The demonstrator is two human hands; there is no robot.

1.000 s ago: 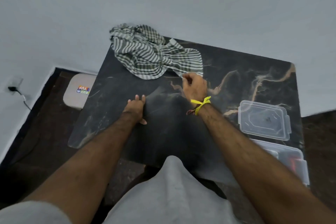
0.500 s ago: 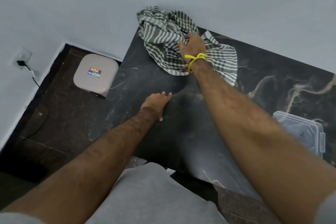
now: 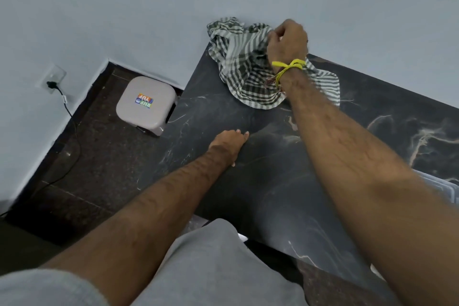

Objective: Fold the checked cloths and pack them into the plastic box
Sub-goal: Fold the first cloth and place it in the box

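A crumpled heap of green-and-white checked cloths [image 3: 238,62] lies at the far left corner of the black marble table [image 3: 273,181], against the wall. My right hand [image 3: 286,41], with a yellow thread at the wrist, reaches over the heap and its curled fingers pinch the cloth near the heap's top. My left hand [image 3: 229,140] rests flat on the table, fingers straight, well short of the cloths. Only a corner of the clear plastic box [image 3: 444,187] shows at the right edge, mostly hidden behind my right forearm.
A beige plastic stool [image 3: 146,104] with a coloured sticker stands on the dark floor left of the table. A wall socket [image 3: 52,79] with a black cable is further left. The pale wall runs right behind the table.
My right hand has reached further back over the heap and closed on the cloth near its top. The view has swung left, so the box has slid almost out of sight. My left hand stays put.
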